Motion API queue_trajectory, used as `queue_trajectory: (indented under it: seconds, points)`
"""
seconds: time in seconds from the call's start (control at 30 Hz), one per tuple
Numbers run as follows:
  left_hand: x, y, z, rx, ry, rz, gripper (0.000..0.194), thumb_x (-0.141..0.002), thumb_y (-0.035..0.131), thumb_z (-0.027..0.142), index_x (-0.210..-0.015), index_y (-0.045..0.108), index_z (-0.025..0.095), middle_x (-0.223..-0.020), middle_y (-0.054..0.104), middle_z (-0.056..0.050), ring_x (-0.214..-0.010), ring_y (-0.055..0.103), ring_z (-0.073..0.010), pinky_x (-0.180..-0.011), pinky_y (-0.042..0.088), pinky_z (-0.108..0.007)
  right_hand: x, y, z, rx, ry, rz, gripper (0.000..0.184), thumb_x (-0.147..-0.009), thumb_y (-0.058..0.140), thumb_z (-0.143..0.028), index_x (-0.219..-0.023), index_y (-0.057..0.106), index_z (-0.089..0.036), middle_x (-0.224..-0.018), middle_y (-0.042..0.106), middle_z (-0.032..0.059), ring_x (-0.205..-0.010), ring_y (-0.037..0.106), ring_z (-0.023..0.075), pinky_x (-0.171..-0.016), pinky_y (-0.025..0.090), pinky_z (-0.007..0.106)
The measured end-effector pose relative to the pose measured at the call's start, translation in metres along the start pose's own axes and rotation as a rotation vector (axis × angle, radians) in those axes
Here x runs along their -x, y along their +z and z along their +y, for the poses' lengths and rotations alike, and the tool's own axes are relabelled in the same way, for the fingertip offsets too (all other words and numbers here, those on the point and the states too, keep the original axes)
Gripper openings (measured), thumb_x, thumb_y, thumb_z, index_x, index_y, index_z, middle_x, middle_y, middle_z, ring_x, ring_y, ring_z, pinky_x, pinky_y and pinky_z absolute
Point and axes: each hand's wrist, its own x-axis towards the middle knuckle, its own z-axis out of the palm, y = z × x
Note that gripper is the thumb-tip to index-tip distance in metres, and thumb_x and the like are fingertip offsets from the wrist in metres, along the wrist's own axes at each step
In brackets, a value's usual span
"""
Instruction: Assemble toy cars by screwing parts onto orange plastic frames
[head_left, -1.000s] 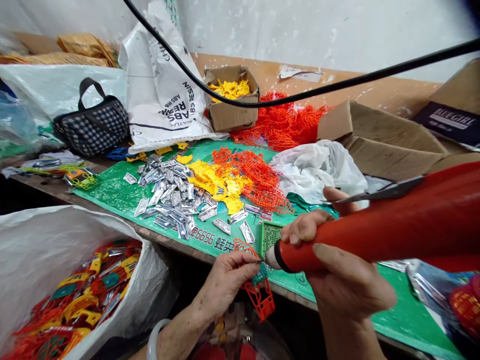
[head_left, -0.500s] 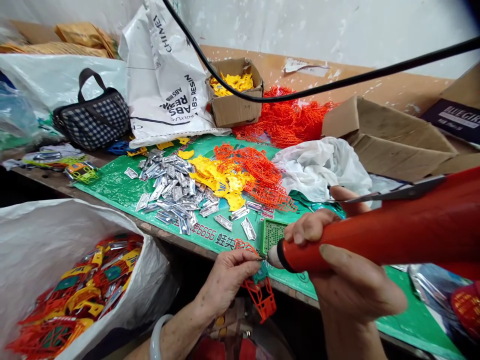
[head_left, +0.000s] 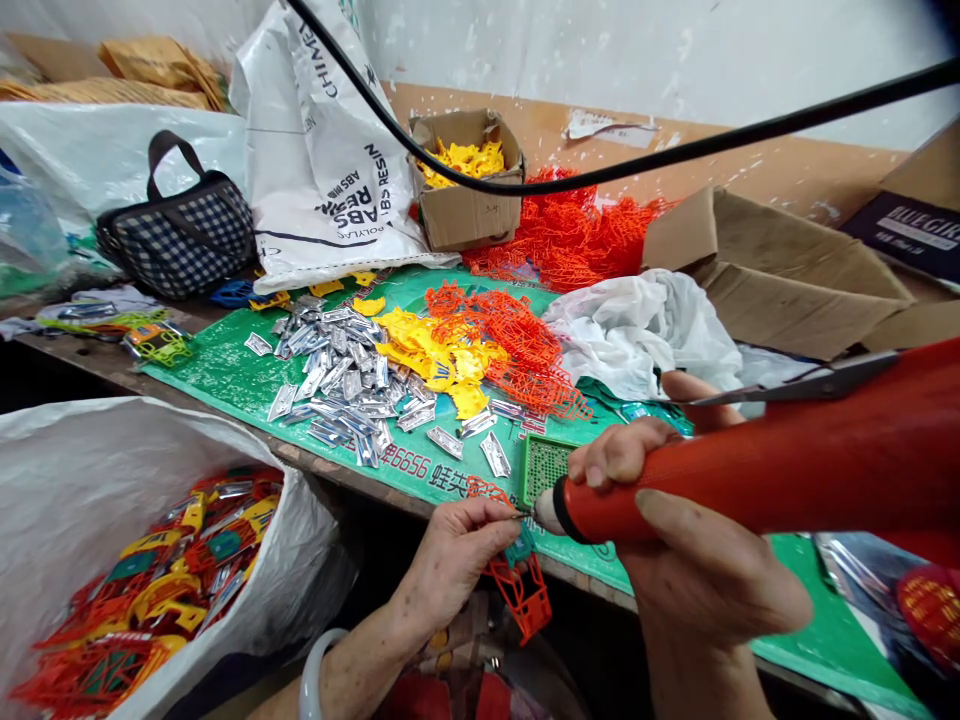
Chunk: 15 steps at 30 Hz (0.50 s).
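Note:
My right hand (head_left: 697, 560) is wrapped round a red electric screwdriver (head_left: 757, 460) with a metal lever on top, its nose pointing left. Close in front of that nose, my left hand (head_left: 457, 550) has thumb and forefinger pinched at the thin dark bit; whether a screw is between them is too small to tell. An orange plastic frame with a teal part (head_left: 523, 595) shows behind and below the left fingers, over the lap, and seems held by that hand. Just beyond the screwdriver nose lies a green mesh tray (head_left: 551, 470), partly hidden by the right fingers.
Silver pieces (head_left: 352, 380), yellow parts (head_left: 442, 360) and orange frames (head_left: 517, 340) lie heaped on the green sheet. A white sack (head_left: 300, 500) of assembled pieces stands lower left. Behind are a cardboard box (head_left: 469, 215) and a checked bag (head_left: 180, 235). A black cable (head_left: 600, 188) crosses above.
The view has shifted very slightly. Both hands, the screwdriver and the orange frame stay almost exactly where they were.

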Motion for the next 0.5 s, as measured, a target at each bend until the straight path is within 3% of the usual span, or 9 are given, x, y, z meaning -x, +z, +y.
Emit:
queue_trajectory:
  seconds: [0.5]
  points:
    - [0.0034,0.0018,0.0002,-0.109,0.050,0.019,0.020,-0.071,0.074,0.034,-0.069,0.074,0.014,-0.063,0.066,-0.002,-0.058,0.054,-0.0130,-0.058,0.041,-0.025,0.0006,0.0011,-0.0020,0.048,-0.022,0.026,0.053,-0.069,0.066,-0.013,-0.119,0.058,-0.029,-0.069,0.060,-0.0047,-0.064,0.057,0.0149,-0.068,0.053,0.036]
